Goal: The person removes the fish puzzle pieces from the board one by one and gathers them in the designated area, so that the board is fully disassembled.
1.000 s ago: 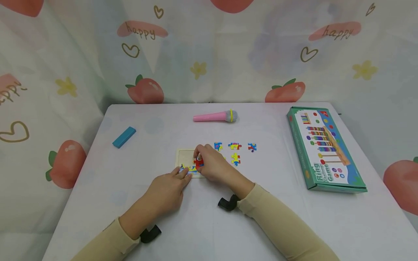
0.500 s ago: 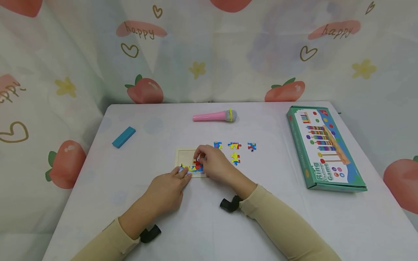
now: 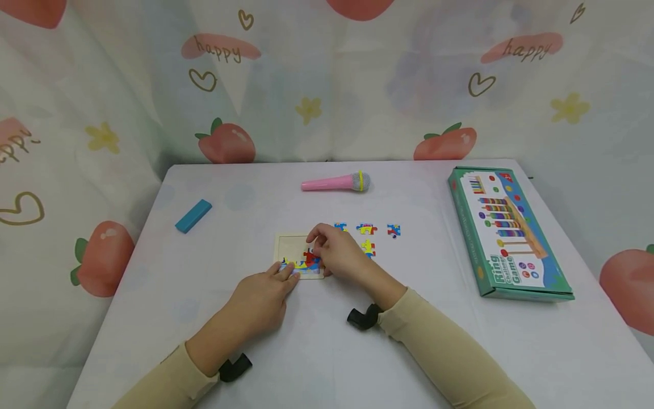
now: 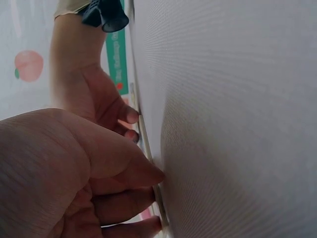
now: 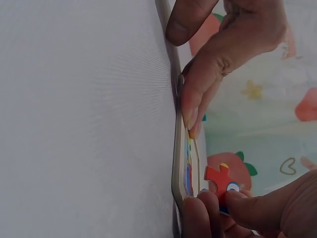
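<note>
A small wooden puzzle tray [image 3: 289, 244] lies on the white table, its lower row filled with blue and yellow pieces. My left hand [image 3: 260, 298] rests its extended fingers on the tray's lower left part, thumb near the front edge. Over the right side of the tray, my right hand [image 3: 338, 253] pinches a red puzzle piece [image 5: 218, 179] with a printed eye between thumb and fingers. In the right wrist view this piece stands tilted above the tray's surface, while other fingertips of that hand are at the tray's edge.
Several loose puzzle pieces [image 3: 366, 229] lie right of and behind the tray. Farther back is a pink toy microphone [image 3: 334, 182]. A blue block [image 3: 193, 216] lies at the left, and a green game box [image 3: 511, 233] at the right.
My right hand has shifted slightly right, still pinching the red piece, and more of the tray's right side shows. My left hand has stayed in place.
</note>
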`<action>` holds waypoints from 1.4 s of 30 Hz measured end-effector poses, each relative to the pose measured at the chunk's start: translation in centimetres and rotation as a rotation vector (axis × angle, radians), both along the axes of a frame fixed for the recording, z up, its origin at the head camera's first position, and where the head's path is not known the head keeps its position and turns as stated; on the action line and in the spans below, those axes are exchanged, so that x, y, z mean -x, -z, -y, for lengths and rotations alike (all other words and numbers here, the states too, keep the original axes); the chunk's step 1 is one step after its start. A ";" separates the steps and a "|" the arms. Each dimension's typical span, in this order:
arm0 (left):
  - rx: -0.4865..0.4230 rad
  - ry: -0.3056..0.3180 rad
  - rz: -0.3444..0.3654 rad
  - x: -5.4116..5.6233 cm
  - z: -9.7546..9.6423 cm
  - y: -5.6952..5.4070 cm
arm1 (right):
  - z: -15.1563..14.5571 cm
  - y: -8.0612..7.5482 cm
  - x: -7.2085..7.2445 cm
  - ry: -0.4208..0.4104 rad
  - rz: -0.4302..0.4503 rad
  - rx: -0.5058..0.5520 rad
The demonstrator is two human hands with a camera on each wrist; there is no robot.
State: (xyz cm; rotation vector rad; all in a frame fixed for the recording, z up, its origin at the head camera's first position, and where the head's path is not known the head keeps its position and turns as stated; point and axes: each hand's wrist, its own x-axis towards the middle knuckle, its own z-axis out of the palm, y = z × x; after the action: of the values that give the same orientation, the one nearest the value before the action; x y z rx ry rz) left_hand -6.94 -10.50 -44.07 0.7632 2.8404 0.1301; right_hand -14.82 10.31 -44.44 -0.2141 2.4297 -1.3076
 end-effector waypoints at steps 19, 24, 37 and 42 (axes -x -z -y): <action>0.036 -0.010 0.007 0.0 -0.1 0.0 | -8.2 -1.7 0.6 0.039 0.019 -0.072; 0.034 0.001 -0.004 -0.1 -0.1 -0.1 | -11.5 -2.0 0.7 0.052 -0.002 -0.148; 0.030 -0.008 0.014 -0.1 0.0 -0.2 | -15.4 -2.1 0.8 0.142 0.033 -0.281; 0.032 -0.012 0.030 0.0 -0.1 -0.3 | -15.5 -1.8 0.7 0.153 0.035 -0.303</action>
State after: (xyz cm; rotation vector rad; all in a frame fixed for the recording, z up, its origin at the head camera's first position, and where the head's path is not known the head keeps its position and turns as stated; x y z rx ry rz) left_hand -6.90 -10.38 -43.80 0.7310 2.8120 0.0971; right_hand -15.55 25.86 -42.65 0.0765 2.6155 -0.9717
